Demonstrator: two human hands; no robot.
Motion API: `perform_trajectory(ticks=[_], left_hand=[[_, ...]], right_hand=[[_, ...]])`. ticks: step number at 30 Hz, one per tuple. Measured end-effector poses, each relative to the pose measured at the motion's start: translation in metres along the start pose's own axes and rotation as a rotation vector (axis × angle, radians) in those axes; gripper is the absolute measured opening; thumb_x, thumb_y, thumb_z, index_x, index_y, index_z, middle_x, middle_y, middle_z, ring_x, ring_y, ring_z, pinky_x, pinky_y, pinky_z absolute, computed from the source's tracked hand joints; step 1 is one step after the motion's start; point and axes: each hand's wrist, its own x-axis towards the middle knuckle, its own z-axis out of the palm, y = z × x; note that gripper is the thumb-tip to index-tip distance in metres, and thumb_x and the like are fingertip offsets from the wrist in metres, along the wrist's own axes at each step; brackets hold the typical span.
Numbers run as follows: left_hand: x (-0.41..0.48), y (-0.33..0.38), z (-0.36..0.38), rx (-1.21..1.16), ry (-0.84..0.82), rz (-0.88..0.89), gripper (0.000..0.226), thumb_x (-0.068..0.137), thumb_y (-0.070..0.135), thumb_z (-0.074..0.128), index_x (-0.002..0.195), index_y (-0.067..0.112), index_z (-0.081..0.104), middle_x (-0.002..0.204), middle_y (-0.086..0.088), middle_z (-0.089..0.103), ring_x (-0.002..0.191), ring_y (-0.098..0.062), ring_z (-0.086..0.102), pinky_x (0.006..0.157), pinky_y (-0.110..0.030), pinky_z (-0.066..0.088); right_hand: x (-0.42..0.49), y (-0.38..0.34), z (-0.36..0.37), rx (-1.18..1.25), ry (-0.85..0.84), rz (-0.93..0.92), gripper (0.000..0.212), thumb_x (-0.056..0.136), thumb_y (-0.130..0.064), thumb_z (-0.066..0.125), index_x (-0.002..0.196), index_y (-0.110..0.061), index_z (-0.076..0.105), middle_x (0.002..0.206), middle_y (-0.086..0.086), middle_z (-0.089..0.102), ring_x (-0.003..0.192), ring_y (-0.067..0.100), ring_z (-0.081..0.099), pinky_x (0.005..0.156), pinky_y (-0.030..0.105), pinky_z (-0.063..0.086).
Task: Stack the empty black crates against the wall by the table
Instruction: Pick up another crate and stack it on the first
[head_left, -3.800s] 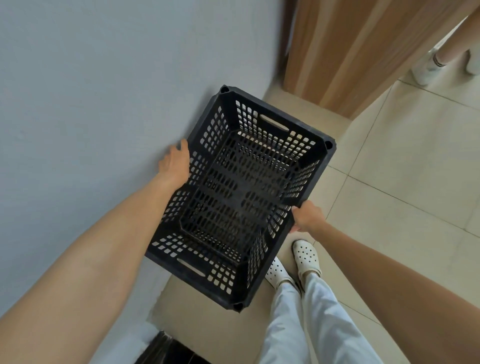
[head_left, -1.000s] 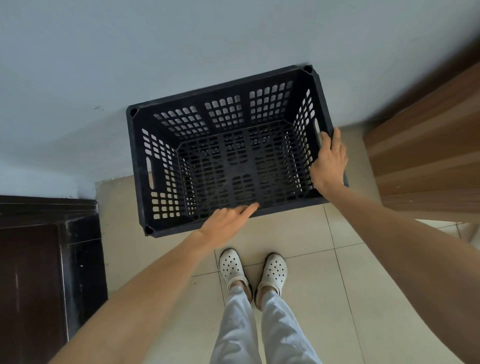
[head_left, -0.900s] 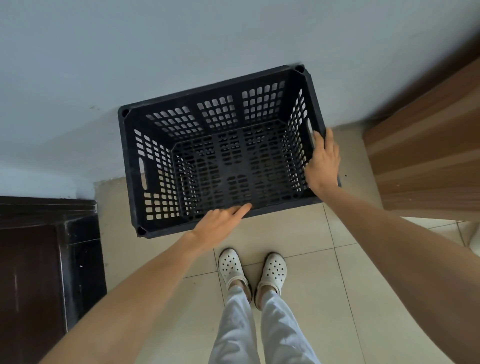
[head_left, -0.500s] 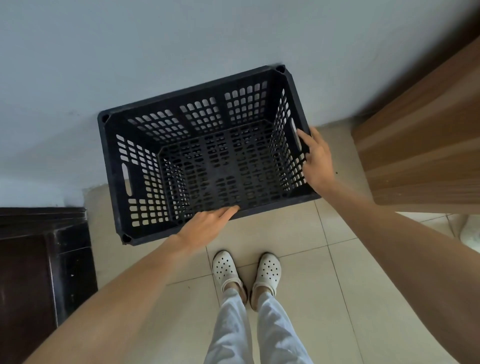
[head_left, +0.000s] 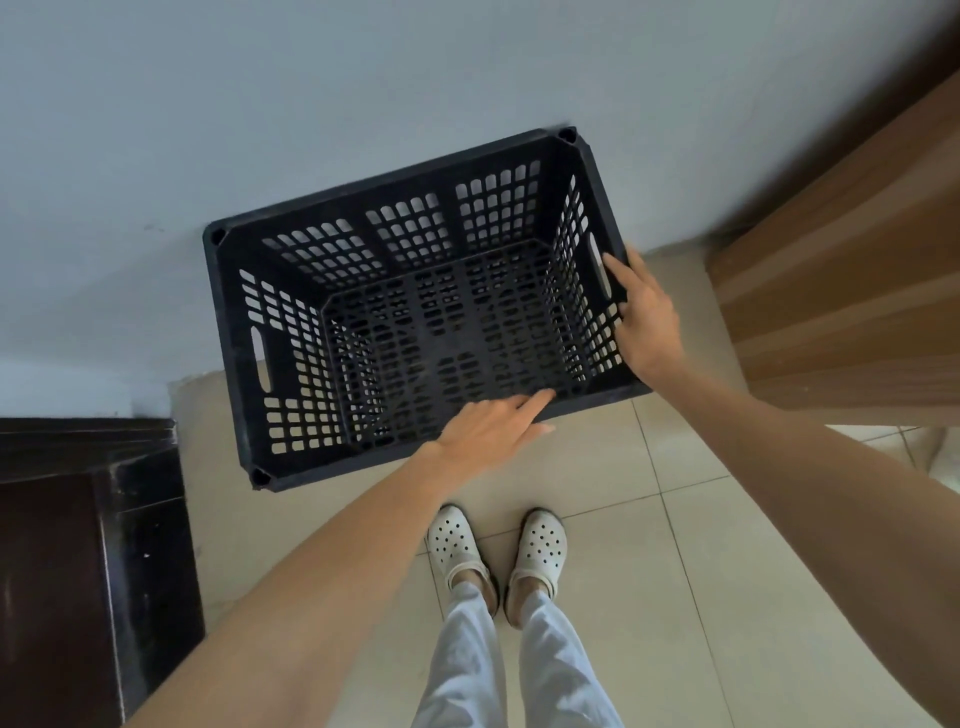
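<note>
Nearest, at the bottom of the view, stand two white perforated clogs below pale trouser legs, on a beige tiled floor. At the near left is the corner of a dark wooden table.

Two bare forearms reach forward from the near corners. The left hand lies palm down with its fingers straight and close together, the fingertips resting on the near rim of a black crate; it grips nothing. The right hand is pressed flat against the crate's right end, fingers extended and slightly spread, the tips by the handle slot there; it is not closed around the rim.

The crate is empty, with slotted walls and floor, and its open top faces up. Its far long side is against, or just beside, the pale blue-grey wall; I cannot tell whether they touch. The crate sits between the dark table on the left and a light wooden panel on the far right. Whether another crate lies under it cannot be told.
</note>
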Motion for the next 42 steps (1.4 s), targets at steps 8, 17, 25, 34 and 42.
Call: perform_trajectory(ticks=[8,17,25,34,42], left_hand=[[0.007,-0.003,-0.004,-0.052,-0.039,0.032,0.065,0.095,0.057,0.014,0.147,0.024,0.035,0.131,0.001,0.057,0.092,-0.032,0.068,0.068,-0.047,0.056],[0.072,-0.080,-0.056,-0.092,0.315,-0.094,0.054,0.101,0.023,0.044,0.152,0.013,0.028,0.155,-0.010,0.032,0.143,-0.026,0.033,0.119,-0.040,0.027],[0.124,-0.181,-0.094,0.141,0.318,-0.081,0.072,0.100,0.014,0.045,0.156,0.008,0.001,0.164,-0.010,-0.001,0.151,-0.022,-0.001,0.123,-0.037,0.008],[0.122,-0.188,-0.094,0.188,0.277,-0.027,0.068,0.102,0.014,0.039,0.155,0.007,-0.003,0.164,-0.009,-0.007,0.151,-0.021,-0.007,0.123,-0.033,0.007],[0.060,-0.216,-0.111,-0.012,0.313,-0.127,0.067,0.097,0.006,0.048,0.155,0.009,0.015,0.159,-0.012,0.023,0.145,-0.025,0.025,0.116,-0.037,0.032]], right_hand=[[0.006,0.005,0.002,-0.006,-0.100,0.025,0.099,0.076,0.027,0.042,0.154,-0.029,0.018,0.165,0.001,0.003,0.143,0.033,0.033,0.105,0.045,0.044],[0.058,-0.007,0.010,-0.317,-0.053,-0.141,0.088,0.089,0.012,0.042,0.156,-0.015,-0.009,0.164,0.003,-0.012,0.152,0.026,-0.005,0.123,0.042,0.009],[0.100,-0.009,0.019,-0.302,-0.009,-0.174,0.101,0.074,0.024,0.034,0.156,-0.013,-0.013,0.164,-0.001,-0.018,0.152,0.024,0.000,0.099,0.020,0.038],[0.103,-0.016,0.021,-0.510,-0.006,-0.108,0.099,0.077,0.018,0.040,0.155,-0.010,-0.014,0.163,0.005,-0.018,0.151,0.034,-0.007,0.121,0.048,0.020],[0.109,-0.093,0.038,-0.548,-0.143,-0.497,0.079,0.088,0.001,0.050,0.156,-0.014,0.014,0.162,0.006,0.020,0.150,0.026,0.014,0.121,0.039,0.011]])
